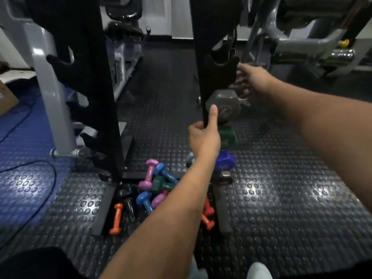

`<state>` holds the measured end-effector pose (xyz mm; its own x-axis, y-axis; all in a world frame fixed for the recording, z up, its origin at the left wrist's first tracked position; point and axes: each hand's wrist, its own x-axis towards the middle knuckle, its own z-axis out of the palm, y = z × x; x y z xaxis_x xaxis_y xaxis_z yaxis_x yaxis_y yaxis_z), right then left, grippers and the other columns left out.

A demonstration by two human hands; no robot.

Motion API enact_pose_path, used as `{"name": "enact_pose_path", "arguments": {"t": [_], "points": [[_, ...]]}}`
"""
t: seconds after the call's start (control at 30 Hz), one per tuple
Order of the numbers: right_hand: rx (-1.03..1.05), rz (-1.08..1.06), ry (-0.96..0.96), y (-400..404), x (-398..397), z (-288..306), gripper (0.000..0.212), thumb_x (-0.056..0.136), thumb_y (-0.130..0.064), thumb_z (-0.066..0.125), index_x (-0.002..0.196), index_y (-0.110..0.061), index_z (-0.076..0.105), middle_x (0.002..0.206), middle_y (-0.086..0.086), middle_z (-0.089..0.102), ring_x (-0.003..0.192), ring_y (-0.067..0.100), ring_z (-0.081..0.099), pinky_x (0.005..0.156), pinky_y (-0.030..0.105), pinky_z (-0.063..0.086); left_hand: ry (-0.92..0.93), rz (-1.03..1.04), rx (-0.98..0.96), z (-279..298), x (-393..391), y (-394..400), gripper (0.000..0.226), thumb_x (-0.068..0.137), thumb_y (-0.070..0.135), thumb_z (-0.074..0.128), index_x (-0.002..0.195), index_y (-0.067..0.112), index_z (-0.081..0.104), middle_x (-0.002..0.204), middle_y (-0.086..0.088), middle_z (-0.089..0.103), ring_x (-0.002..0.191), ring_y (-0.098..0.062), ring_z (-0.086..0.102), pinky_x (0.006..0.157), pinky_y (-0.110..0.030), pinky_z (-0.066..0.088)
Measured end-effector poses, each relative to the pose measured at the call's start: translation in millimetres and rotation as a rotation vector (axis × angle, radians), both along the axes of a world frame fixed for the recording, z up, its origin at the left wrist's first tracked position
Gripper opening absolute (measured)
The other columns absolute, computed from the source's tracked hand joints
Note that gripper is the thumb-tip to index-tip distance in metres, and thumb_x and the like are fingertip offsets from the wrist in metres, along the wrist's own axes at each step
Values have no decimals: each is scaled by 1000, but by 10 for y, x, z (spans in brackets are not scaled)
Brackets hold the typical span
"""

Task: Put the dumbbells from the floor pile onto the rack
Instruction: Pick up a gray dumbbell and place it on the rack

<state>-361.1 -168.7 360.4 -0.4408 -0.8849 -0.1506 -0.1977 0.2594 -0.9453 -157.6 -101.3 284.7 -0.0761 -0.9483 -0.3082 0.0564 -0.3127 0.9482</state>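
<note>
A person's left hand [204, 135] grips the lower edge of a black upright post of the dumbbell rack [203, 57], fingers curled behind the post and the thumb pressed flat up its front face. Just beyond that thumb, a grey hexagonal dumbbell [225, 106] sits low behind the post, and directly past the knuckles a dark green dumbbell [227, 136] rests beneath it. Beside the left wrist lies a large blue dumbbell [224, 161] on the floor. Below and to the left of the forearm is the floor pile [155, 190]: small pink, blue, green and orange dumbbells tumbled together between the rack's two base feet, with one orange dumbbell [117, 218] lying apart at the pile's near left edge. The right hand [251, 80] reaches forward, well above and to the right of the left hand, fingers spread and blurred, holding nothing, close beside a cradle bracket on the same post. A second black rack upright [94, 87] stands far to the left of both hands. Everything sits on dark studded rubber flooring [281, 178].
</note>
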Motion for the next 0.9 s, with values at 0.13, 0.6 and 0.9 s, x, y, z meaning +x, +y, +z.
{"name": "enact_pose_path", "arguments": {"t": [0.13,0.6,0.9], "points": [[-5,-117,46,297,-115,-332,39,84,-50,68,103,-17,66,92,11,71,67,21,62,71,42,54,-130,-10,-38,-322,190,5,60,81,76,60,109,22,60,96,10,62,94,-16,61,82,-33,44],[98,-356,-74,1757,962,-2289,29,80,-55,66,93,-29,69,100,-2,73,98,22,69,85,40,53,-521,-381,-76,-1711,698,510,57,80,73,63,112,26,60,110,6,65,101,-15,62,83,-34,48],[357,-349,-242,2419,1879,-3391,43,78,-49,71,106,-16,72,92,1,74,83,17,65,84,43,53,-676,-434,19,-2428,1031,703,59,75,74,66,107,24,63,105,1,68,98,-20,65,85,-35,52]]}}
